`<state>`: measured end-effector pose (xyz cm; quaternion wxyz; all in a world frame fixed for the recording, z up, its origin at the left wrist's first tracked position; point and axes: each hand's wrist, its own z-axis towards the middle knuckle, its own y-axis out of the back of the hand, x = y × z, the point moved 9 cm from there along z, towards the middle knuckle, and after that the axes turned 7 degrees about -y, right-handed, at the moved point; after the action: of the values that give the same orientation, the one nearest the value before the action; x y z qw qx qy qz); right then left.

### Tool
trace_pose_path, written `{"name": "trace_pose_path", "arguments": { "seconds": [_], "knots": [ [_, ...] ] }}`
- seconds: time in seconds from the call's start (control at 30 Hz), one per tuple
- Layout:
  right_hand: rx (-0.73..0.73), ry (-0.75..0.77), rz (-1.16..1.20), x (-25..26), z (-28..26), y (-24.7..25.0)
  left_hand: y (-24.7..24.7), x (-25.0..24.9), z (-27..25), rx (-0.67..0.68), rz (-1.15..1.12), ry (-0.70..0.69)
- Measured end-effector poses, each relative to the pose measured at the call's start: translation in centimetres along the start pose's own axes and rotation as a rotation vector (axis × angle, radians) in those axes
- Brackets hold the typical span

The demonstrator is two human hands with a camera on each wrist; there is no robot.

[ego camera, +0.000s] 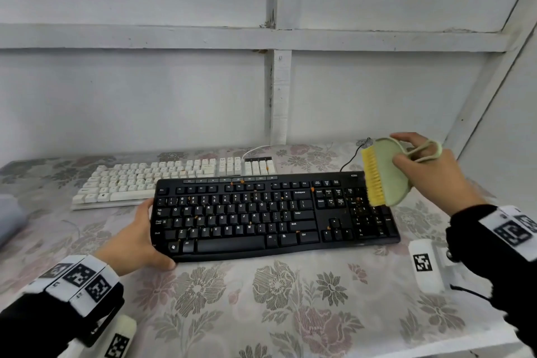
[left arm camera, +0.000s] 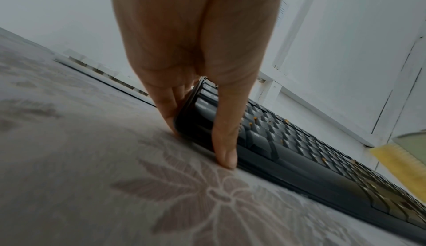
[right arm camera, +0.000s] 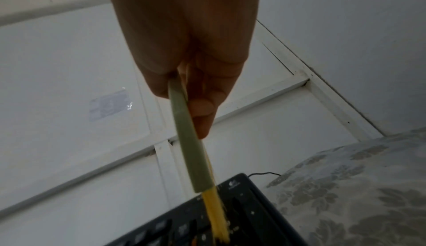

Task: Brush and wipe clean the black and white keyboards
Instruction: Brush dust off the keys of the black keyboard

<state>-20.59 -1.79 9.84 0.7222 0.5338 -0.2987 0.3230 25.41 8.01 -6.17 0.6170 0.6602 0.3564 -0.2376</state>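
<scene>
A black keyboard [ego camera: 273, 215] lies across the middle of the flowered tablecloth, with small orange crumbs scattered among its keys. My left hand [ego camera: 136, 238] grips its left end [left arm camera: 196, 122], thumb on the front edge and fingers behind. My right hand [ego camera: 427, 171] holds a pale green brush [ego camera: 386, 174] with yellow bristles [ego camera: 372, 177] over the number pad at the right end. In the right wrist view the brush [right arm camera: 191, 149] points down at the keyboard's corner [right arm camera: 242, 204]. Behind the black one lies a white keyboard [ego camera: 162, 177].
White panelled walls close the back and the right side. A black cable [ego camera: 353, 157] runs from the keyboard's far right corner. A grey object [ego camera: 11, 218] sits at the left edge. The tablecloth [ego camera: 261, 299] reaches the near edge.
</scene>
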Motion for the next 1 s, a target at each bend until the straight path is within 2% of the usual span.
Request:
{"name": "trace_pose_path", "arguments": {
  "seconds": [0.1,0.2,0.3,0.47,0.67,0.8,1.0],
  "knots": [
    [0.042,-0.025,-0.048,-0.7,0.1,-1.2,0.0,0.1,0.0,0.001,-0.005,-0.002],
    [0.152,-0.039,-0.13,-1.8,-2.0,-2.3,0.0,0.1,-0.1,0.008,-0.009,-0.015],
    [0.191,-0.033,-0.157,-3.0,-4.2,-2.4,0.0,0.3,0.0,0.01,-0.021,-0.011],
    [0.177,-0.067,-0.181,-3.1,-4.7,-1.2,0.0,0.1,-0.2,0.016,-0.009,-0.005],
    [0.02,-0.011,-0.021,0.2,-1.4,0.1,0.1,-0.3,-0.3,0.001,0.017,0.008],
    [0.076,-0.041,-0.07,-0.6,-0.6,-1.6,0.1,-0.4,-0.4,-0.001,0.026,0.014],
    [0.135,-0.047,-0.096,-3.3,-4.7,-1.5,0.1,-0.2,-0.2,-0.003,0.034,0.008]
  ]
}}
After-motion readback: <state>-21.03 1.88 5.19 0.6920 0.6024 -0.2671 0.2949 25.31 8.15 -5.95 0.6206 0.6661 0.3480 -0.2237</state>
